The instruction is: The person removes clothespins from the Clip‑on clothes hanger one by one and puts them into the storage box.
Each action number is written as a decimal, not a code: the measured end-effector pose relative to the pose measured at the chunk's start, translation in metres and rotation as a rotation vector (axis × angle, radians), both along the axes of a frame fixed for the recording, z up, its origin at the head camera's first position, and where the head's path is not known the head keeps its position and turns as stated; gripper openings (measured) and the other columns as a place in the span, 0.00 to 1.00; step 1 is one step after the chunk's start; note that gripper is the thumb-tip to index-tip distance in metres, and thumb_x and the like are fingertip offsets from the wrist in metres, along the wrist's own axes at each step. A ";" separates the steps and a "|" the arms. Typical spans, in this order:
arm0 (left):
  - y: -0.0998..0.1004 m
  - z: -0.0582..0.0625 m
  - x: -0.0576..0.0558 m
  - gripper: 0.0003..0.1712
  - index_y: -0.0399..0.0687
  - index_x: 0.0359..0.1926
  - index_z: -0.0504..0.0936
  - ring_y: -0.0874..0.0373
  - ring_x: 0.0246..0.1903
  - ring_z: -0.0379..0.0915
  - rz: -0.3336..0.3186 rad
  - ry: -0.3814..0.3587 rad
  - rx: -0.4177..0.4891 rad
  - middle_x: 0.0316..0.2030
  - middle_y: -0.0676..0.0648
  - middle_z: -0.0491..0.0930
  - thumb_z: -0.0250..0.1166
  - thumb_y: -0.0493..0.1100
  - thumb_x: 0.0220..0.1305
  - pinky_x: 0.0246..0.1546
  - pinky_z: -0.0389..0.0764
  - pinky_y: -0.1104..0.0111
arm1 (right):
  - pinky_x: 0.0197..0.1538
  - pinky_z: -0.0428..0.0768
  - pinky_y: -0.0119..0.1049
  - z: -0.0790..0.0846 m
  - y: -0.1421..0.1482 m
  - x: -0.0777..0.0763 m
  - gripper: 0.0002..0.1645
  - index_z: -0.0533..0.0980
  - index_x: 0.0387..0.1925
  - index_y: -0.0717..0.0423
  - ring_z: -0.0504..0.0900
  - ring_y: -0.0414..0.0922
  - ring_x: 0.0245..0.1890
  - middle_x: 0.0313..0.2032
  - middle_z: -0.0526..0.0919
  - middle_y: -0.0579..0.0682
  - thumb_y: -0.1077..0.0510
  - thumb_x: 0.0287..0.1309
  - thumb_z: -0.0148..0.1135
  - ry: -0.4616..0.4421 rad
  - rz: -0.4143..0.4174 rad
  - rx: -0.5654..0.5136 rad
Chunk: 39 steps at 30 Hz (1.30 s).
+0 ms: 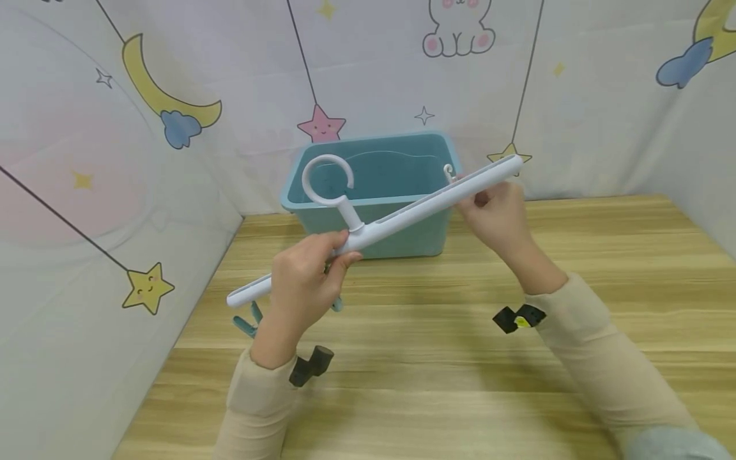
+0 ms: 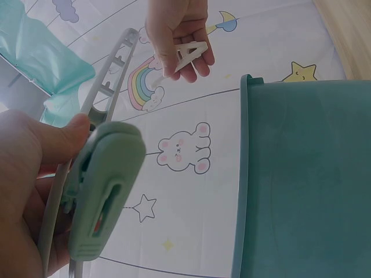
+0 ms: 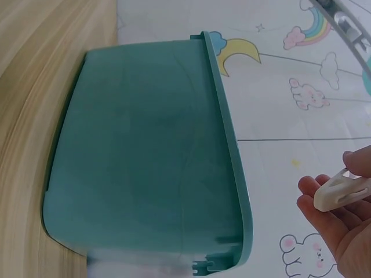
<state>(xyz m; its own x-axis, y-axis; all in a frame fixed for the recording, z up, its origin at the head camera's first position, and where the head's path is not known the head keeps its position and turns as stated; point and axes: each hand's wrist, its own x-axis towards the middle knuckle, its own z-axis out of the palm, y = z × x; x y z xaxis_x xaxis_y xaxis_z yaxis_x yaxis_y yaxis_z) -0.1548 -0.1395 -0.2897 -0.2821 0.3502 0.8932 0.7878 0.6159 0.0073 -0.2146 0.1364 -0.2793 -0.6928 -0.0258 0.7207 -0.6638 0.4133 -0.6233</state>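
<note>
My left hand grips a white clothes hanger near its middle, just below the round hook. The hanger is tilted, its right end higher. In the left wrist view a green clip hangs on the hanger beside my left fingers. A smaller part of green clips shows under the hanger's left arm in the head view. My right hand is behind the hanger's right arm and pinches a white clip, whose curled tip shows above the bar. The clip is apart from the hanger in the left wrist view.
A teal plastic bin stands on the wooden table behind the hanger, against a white curtain printed with stars, moons and a bear. More curtain rises along the left and right sides.
</note>
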 end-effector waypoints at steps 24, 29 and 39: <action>-0.001 0.001 0.000 0.17 0.31 0.37 0.81 0.54 0.16 0.75 -0.001 -0.002 0.005 0.25 0.39 0.83 0.76 0.37 0.47 0.14 0.72 0.68 | 0.29 0.76 0.25 0.019 0.002 -0.031 0.18 0.80 0.44 0.64 0.79 0.34 0.27 0.37 0.85 0.60 0.52 0.64 0.61 -0.315 0.001 0.062; -0.001 0.000 0.000 0.17 0.31 0.37 0.81 0.55 0.16 0.74 -0.003 -0.009 0.006 0.25 0.39 0.83 0.76 0.37 0.47 0.13 0.71 0.68 | 0.32 0.78 0.24 0.020 0.004 -0.038 0.19 0.78 0.47 0.64 0.81 0.32 0.32 0.43 0.85 0.60 0.52 0.66 0.59 -0.401 0.019 0.057; -0.001 0.000 -0.001 0.17 0.31 0.36 0.81 0.55 0.16 0.73 0.002 -0.012 0.005 0.25 0.39 0.83 0.76 0.37 0.47 0.13 0.71 0.68 | 0.24 0.74 0.25 0.017 0.004 -0.051 0.19 0.77 0.50 0.62 0.80 0.33 0.27 0.40 0.85 0.58 0.51 0.66 0.59 -0.393 -0.001 0.092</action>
